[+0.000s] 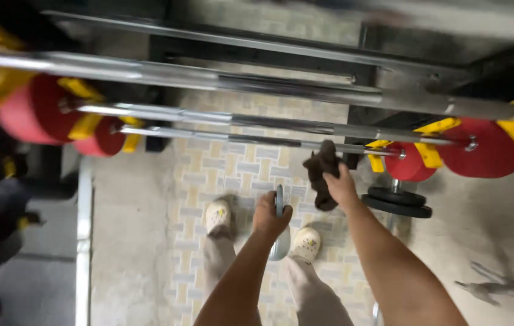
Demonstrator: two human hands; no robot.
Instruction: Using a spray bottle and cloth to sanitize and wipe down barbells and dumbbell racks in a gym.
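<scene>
So the dark cloth (322, 172) is bunched up in my right hand (340, 186), fingers pinching it tight, and it's held right up against the lowest steel barbell (257, 140), near that bar's right end. My left hand (269, 214) is lower and a bit closer to me, fingers curled shut around a slim grey-blue bottle-looking thing (280, 232) that hangs down between my feet. It's blurry, so I can't tell exactly what it is.

Moving out from there: there are several barbells stacked across the view, one above the other, with red plates (491, 148) and yellow collar bits (429, 154) on both ends. The upper bars (178, 75) are pretty smeared with motion blur. Just beside my right hand, on the floor, sits a dumbbell with black plates (397, 202).

Below it all I see my pale clogs (218, 215) and light trousers (311, 296) standing on a patterned tile floor (208, 169), with plain concrete (124, 241) off to either side.
</scene>
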